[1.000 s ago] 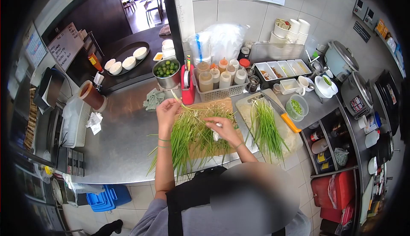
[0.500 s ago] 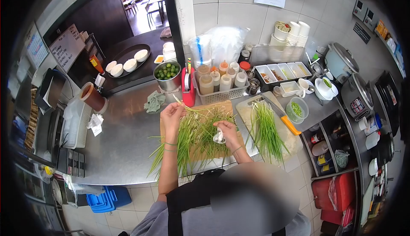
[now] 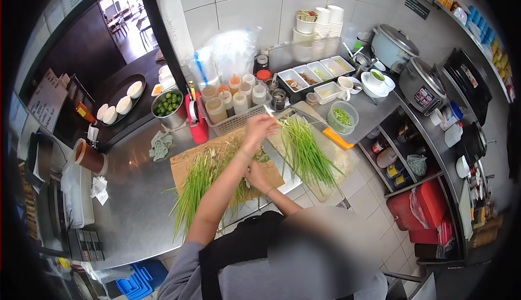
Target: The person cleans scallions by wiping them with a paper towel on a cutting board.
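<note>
My left hand (image 3: 260,130) reaches across to the right, fingers pinched around the pale end of a thin spring onion (image 3: 269,111). Below it, a bunch of spring onions (image 3: 306,148) lies on a pale cutting board (image 3: 331,183). My right hand (image 3: 256,176) is bent in close to the body, partly hidden by the left forearm; its fingers look curled and what they hold is unclear. Under and left of my arms, a loose heap of spring onions (image 3: 198,186) with rooty ends covers brown paper (image 3: 182,164) on the steel counter (image 3: 130,191).
A knife with an orange handle (image 3: 337,138) lies across the board's far side. Beyond stand a tub of chopped greens (image 3: 342,118), a basket of sauce bottles (image 3: 233,122) and a pot of green limes (image 3: 168,107). A cloth (image 3: 160,145) lies at left.
My left hand has moved right, from above the heap to the board's edge, with the spring onion. My right hand has drawn back beneath the left forearm. The camera view has turned right.
</note>
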`<state>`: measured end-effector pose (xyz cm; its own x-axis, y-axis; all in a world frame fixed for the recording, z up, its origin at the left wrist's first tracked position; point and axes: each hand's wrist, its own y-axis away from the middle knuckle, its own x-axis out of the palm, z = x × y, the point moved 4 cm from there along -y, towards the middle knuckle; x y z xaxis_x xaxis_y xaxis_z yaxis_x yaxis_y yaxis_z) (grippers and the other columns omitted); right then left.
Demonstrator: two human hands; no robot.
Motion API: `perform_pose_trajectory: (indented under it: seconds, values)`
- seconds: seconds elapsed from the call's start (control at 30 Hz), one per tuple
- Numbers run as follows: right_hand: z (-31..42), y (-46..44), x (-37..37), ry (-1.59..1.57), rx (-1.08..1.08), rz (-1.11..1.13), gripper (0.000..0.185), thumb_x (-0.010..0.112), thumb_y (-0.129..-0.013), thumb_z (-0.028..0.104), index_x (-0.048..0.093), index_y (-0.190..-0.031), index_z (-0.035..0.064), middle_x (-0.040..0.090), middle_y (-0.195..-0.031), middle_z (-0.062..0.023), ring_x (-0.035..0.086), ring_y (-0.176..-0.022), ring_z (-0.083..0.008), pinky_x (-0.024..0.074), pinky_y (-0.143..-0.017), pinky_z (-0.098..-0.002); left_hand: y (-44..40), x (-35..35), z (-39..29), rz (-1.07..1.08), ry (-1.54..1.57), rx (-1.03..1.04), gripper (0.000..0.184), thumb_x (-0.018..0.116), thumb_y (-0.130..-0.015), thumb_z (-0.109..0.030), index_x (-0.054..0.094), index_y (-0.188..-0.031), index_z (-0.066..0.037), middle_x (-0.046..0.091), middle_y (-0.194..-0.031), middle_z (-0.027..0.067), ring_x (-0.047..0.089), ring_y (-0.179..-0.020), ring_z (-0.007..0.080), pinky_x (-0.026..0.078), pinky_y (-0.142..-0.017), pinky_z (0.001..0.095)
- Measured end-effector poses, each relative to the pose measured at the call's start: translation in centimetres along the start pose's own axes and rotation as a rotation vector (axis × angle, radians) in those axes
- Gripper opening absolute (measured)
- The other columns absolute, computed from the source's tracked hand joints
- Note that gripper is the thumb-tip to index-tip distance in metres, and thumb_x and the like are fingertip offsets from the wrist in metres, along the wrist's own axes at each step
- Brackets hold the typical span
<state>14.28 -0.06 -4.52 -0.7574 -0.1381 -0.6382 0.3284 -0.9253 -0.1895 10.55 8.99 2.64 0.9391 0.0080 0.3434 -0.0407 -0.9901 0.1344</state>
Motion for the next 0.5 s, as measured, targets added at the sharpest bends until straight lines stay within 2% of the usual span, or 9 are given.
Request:
perform_pose_trajectory:
  seconds: [0.03,0.13,0.23,0.33,0.37,0.47,0.5]
  values:
    - [-1.3,0.1,1.0,0.007,0.044,0.093,0.018,0.060,-0.071,0.019,0.059,-0.076,0.0014,0.060,-0.070,-0.0182,0.057,-0.064,-0.0357,0.0403,-0.059,-0.0453,-1.6,1.1,1.8,0.017,-0.018,-0.043,0.008,0.061,-0.080,-0.012,0.059,-0.082,-0.004,0.060,-0.076,0.0038,0.061,-0.068,0.0129,0.052,-0.060,0.0262]
    - [-0.9,1.1,-0.1,-0.063,0.012,-0.086,0.020,0.060,-0.070,0.019,0.059,-0.077,0.0000,0.060,-0.073,-0.0203,0.057,-0.069,-0.0364,0.0401,-0.060,-0.0459,-5.6,3.4,6.2,0.018,-0.051,-0.116,0.010,0.062,-0.079,-0.014,0.059,-0.078,-0.005,0.060,-0.073,0.0026,0.061,-0.066,0.0115,0.051,-0.058,0.0255]
    - [-1.4,1.5,-0.9,-0.058,0.000,-0.082,0.021,0.059,-0.071,0.020,0.060,-0.079,0.0004,0.060,-0.077,-0.0212,0.057,-0.074,-0.0367,0.0400,-0.063,-0.0457,-8.5,4.1,9.0,-0.029,-0.286,-0.103,0.014,0.067,-0.074,-0.015,0.058,-0.074,-0.004,0.059,-0.069,0.0016,0.060,-0.064,0.0112,0.050,-0.057,0.0249]
    - [-2.6,1.5,-0.3,-0.058,0.036,-0.055,0.022,0.058,-0.073,0.021,0.059,-0.079,-0.0004,0.060,-0.077,-0.0208,0.057,-0.075,-0.0371,0.0405,-0.066,-0.0447,-8.3,4.5,8.1,-0.034,-0.884,-0.017,0.016,0.070,-0.069,-0.014,0.058,-0.071,-0.004,0.057,-0.062,0.0018,0.058,-0.062,0.0126,0.049,-0.058,0.0265]
    - [-3.2,1.4,0.0,-0.108,0.027,-0.055,0.021,0.058,-0.074,0.020,0.058,-0.080,-0.0003,0.060,-0.080,-0.0188,0.057,-0.077,-0.0338,0.0412,-0.068,-0.0421,-7.8,4.5,8.0,-0.015,-0.927,0.035,0.023,0.072,-0.066,-0.015,0.059,-0.080,-0.001,0.058,-0.070,0.0054,0.056,-0.063,0.0154,0.048,-0.061,0.0288]
    - [-3.8,0.7,1.0,-0.331,-0.030,-0.069,0.019,0.058,-0.076,0.015,0.055,-0.087,0.0005,0.057,-0.087,-0.0125,0.054,-0.084,-0.0237,0.0419,-0.074,-0.0346,-3.2,5.8,5.5,0.090,-0.538,0.365,0.032,0.071,-0.067,-0.016,0.059,-0.089,0.004,0.057,-0.079,0.0132,0.057,-0.067,0.0225,0.046,-0.063,0.0332]
    - [-3.5,0.7,0.2,-0.455,-0.061,-0.078,0.018,0.058,-0.076,0.013,0.055,-0.089,0.0011,0.056,-0.090,-0.0102,0.052,-0.086,-0.0201,0.0414,-0.077,-0.0322,-1.3,5.7,4.7,0.130,-0.620,0.437,0.031,0.070,-0.069,-0.015,0.059,-0.093,0.002,0.056,-0.087,0.0121,0.056,-0.076,0.0212,0.046,-0.067,0.0330]
